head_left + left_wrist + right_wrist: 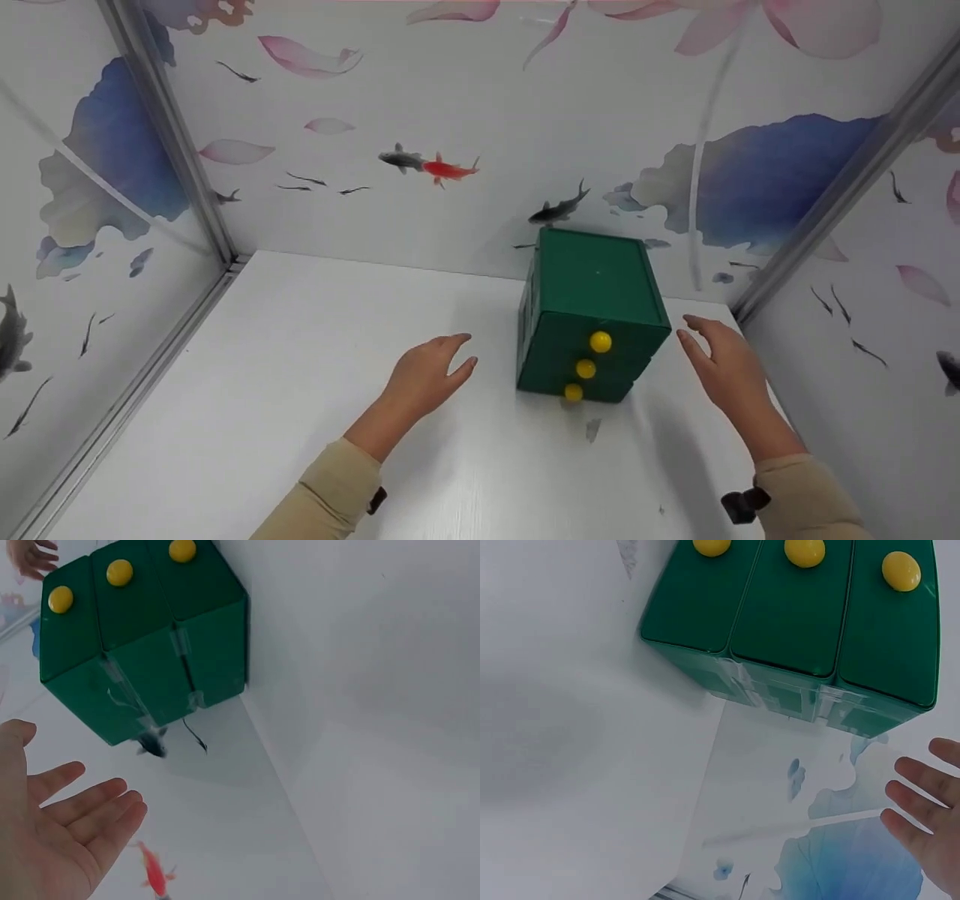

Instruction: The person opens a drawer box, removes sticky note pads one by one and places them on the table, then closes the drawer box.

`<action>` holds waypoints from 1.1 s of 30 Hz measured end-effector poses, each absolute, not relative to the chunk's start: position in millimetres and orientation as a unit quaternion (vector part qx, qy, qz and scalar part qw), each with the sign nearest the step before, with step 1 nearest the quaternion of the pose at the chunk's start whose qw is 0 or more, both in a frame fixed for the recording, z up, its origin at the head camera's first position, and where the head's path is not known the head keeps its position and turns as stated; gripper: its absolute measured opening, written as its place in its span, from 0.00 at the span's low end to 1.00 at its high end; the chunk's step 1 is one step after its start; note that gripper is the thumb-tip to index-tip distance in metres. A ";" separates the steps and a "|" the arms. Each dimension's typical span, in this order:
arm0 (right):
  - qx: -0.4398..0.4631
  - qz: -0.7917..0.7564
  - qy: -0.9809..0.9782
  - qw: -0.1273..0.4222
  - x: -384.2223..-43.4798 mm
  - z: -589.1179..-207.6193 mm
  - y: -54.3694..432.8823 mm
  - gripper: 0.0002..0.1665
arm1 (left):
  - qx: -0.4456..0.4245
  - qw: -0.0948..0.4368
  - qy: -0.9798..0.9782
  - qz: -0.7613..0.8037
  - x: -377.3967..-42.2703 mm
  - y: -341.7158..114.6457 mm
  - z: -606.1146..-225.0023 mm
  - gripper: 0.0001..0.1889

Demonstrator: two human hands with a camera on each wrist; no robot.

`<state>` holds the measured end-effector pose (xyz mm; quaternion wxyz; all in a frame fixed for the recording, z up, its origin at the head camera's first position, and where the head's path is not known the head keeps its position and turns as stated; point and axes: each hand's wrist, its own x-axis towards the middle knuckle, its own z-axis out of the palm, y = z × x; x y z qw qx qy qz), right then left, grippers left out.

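A green box of three stacked drawers (pixel 596 281) stands on the white table toward the back right. Each drawer front bears a round yellow knob (pixel 601 342), and all three drawers sit closed. To the box's left my left hand (pixel 429 375) is held apart from it, fingers extended and thumb spread. My right hand (pixel 721 367) is off its right side, near the upper front corner, also with fingers extended and touching nothing. Clear tape (pixel 829 701) runs across the seams between drawers on the box's side in the right wrist view.
White panels printed with fish, petals and blue leaves enclose the table (pixel 300 360) at the back and sides. Metal frame posts (pixel 180 142) stand at the corners. A small grey mark (pixel 593 430) lies on the tabletop in front of the box.
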<state>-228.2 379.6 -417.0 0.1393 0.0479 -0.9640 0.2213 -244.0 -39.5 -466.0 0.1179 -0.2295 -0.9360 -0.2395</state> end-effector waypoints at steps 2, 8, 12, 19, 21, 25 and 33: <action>0.041 0.227 -0.964 0.130 -233.8 -416.2 375.2 0.36 | -0.237 0.114 -0.931 -0.253 -242.3 -27.4 -467.8 0.21; 0.012 0.242 -0.967 0.080 -249.8 -408.5 367.6 0.40 | -0.253 0.074 -0.926 -0.271 -240.1 9.7 -467.5 0.19; -0.005 0.244 -0.969 0.028 -260.4 -400.2 367.3 0.44 | -0.248 0.054 -0.921 -0.295 -241.9 26.4 -464.5 0.18; -0.019 0.281 -0.958 -0.052 -275.8 -392.0 363.1 0.43 | -0.243 0.042 -0.921 -0.303 -243.4 51.5 -466.5 0.17; -0.029 0.286 -0.955 -0.073 -280.3 -390.9 359.6 0.44 | -0.235 0.022 -0.918 -0.319 -242.2 60.5 -467.2 0.17; -0.048 0.284 -0.953 -0.098 -290.6 -389.5 354.7 0.45 | -0.215 -0.017 -0.910 -0.355 -239.9 79.4 -469.9 0.15; -0.057 0.279 -0.945 -0.161 -306.8 -387.1 357.7 0.45 | -0.178 -0.055 -0.887 -0.422 -231.2 110.2 -481.7 0.15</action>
